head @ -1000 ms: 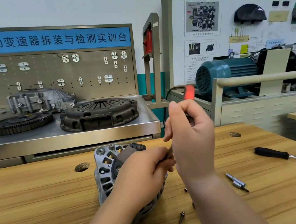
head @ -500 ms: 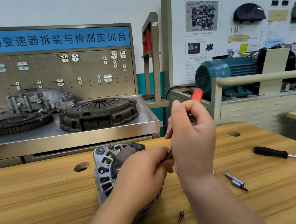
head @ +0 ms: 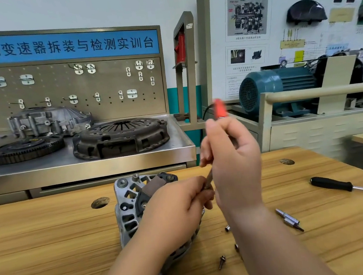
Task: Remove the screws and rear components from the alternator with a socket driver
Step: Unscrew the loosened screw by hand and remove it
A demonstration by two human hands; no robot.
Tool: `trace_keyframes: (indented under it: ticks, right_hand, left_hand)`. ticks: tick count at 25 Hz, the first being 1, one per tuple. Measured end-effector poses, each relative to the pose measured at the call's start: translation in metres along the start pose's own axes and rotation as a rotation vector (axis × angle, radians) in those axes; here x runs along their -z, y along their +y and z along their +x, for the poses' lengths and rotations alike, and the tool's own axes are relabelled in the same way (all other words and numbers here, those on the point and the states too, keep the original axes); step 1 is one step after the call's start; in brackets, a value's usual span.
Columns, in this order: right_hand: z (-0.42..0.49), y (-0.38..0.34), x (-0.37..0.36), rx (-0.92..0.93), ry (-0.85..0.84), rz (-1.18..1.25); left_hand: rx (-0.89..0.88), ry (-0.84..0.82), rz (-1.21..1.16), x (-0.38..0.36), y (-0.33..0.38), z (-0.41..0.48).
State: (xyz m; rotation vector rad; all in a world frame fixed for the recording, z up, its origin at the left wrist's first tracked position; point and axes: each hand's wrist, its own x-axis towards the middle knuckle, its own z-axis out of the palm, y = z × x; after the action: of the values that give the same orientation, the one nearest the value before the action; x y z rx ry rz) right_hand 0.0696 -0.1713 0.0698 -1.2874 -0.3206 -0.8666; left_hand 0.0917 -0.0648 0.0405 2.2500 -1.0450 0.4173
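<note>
Both hands work the socket driver (head: 219,108): the right hand (head: 234,161) grips its red handle, and the left hand (head: 174,207), resting on the alternator (head: 127,210) near the bench's (head: 53,251) front edge, seems to pinch the blurred shaft. The alternator looks a heavy, rigid casting; steady it by the ribbed housing.

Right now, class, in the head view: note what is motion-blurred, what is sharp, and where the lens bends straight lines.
Head view: the red driver handle above the right hand is smeared by motion; the alternator, loose screw and black screwdriver look sharp; the lens bows the blue sign and tilts the display board; lighting is even.
</note>
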Motion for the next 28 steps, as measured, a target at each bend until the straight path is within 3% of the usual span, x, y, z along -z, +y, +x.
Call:
trace_keyframes:
  ticks: [1,3,7,9,11,14,15,17,20,22,23,26,28]
  right_hand:
    - [-0.001,0.002,-0.002,0.045,0.129,-0.082]
    - [-0.001,0.003,-0.003,0.022,0.108,-0.063]
    - [0.009,-0.008,0.005,-0.165,-0.55,0.383]
    - [0.01,-0.01,0.007,-0.183,-0.663,0.486]
    - [0.007,-0.004,0.004,-0.139,-0.431,0.348]
    - [-0.001,0.003,-0.002,0.025,0.102,0.008]
    - [-0.002,0.003,-0.004,0.043,0.153,-0.029]
    - [0.0,0.002,-0.003,0.006,0.008,0.039]
    - [0.008,-0.008,0.004,-0.148,-0.522,0.4]
    - [0.01,-0.01,0.007,-0.179,-0.693,0.549]
    - [0.008,-0.008,0.006,-0.167,-0.637,0.519]
    - [0.0,0.0,-0.002,-0.025,-0.085,0.15]
    - [-0.004,0.002,-0.007,0.063,0.128,0.05]
  left_hand:
    - [-0.006,0.011,0.012,-0.001,0.001,0.0]
    - [-0.004,0.012,-0.004,-0.001,0.001,0.0]
    - [-0.035,-0.034,-0.039,0.005,0.0,-0.005]
    - [-0.031,-0.044,-0.02,0.004,-0.001,-0.005]
    - [-0.008,-0.024,0.008,0.003,-0.002,-0.002]
    - [0.0,0.006,-0.004,-0.002,-0.001,0.001]
    - [-0.003,0.011,-0.004,-0.003,-0.001,0.001]
    - [-0.011,0.0,-0.024,-0.001,-0.001,0.0]
    - [-0.061,-0.023,-0.036,0.002,-0.003,-0.004]
    - [-0.065,-0.034,-0.019,0.002,-0.004,-0.004]
    - [-0.058,-0.038,-0.018,0.002,-0.005,-0.003]
    - [-0.032,-0.006,-0.001,-0.002,-0.005,0.001]
    - [-0.026,0.014,0.021,-0.005,-0.004,0.001]
